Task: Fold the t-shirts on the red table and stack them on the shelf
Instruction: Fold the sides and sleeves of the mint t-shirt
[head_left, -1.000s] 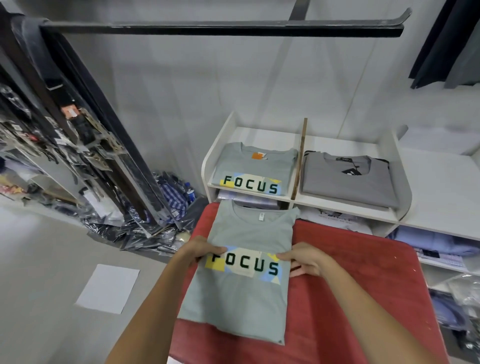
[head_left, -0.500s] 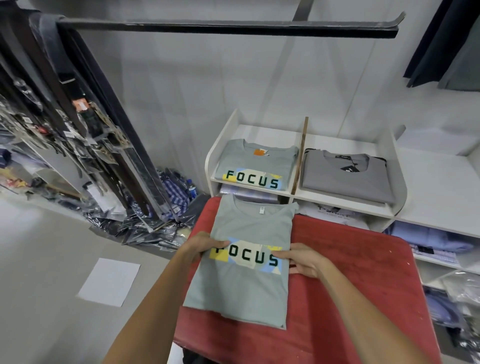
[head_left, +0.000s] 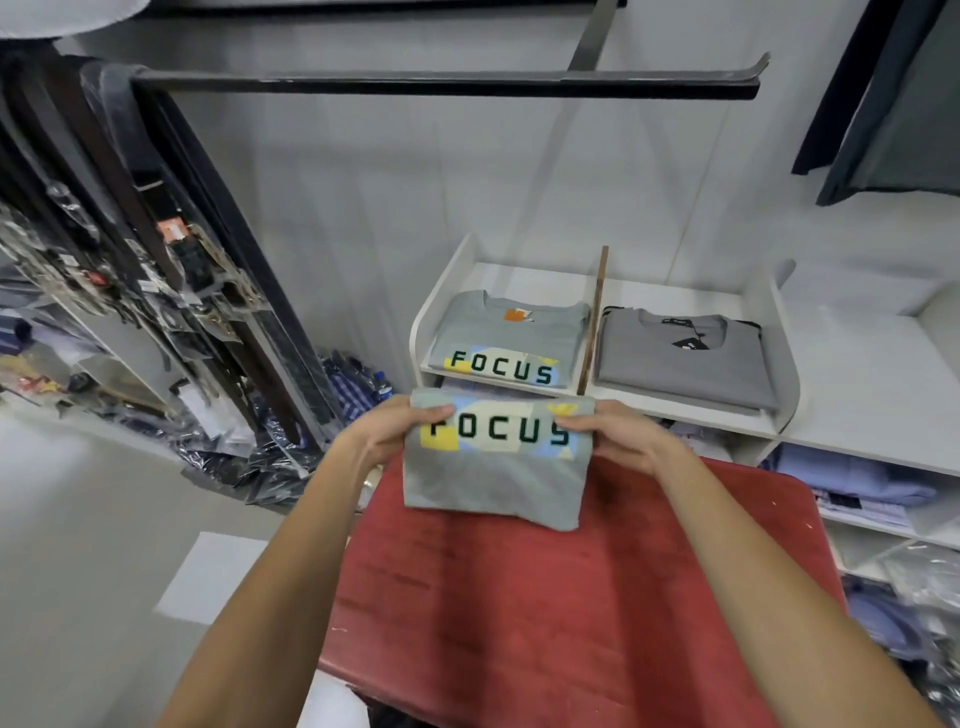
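A grey-green FOCUS t-shirt (head_left: 493, 480) is lifted at the far end of the red table (head_left: 571, 613), folded over at the printed band so its lower half hangs down. My left hand (head_left: 397, 431) grips its left edge and my right hand (head_left: 613, 436) grips its right edge. Behind it stands the white shelf (head_left: 784, 374). The shelf's left compartment holds a folded FOCUS t-shirt (head_left: 506, 338), and its right compartment holds a folded plain grey t-shirt (head_left: 680, 358).
A wooden divider (head_left: 592, 322) splits the shelf top. Lower shelves (head_left: 857, 483) at the right hold folded blue garments. A black rail (head_left: 441, 83) runs overhead. A rack of belts (head_left: 171, 270) leans at the left, with plastic bags (head_left: 280, 457) and a white sheet (head_left: 208, 577) on the floor.
The shirt lay flat on the table under both hands. Now both hands have pinched it at the print and lifted it toward the shelf, folded in half.
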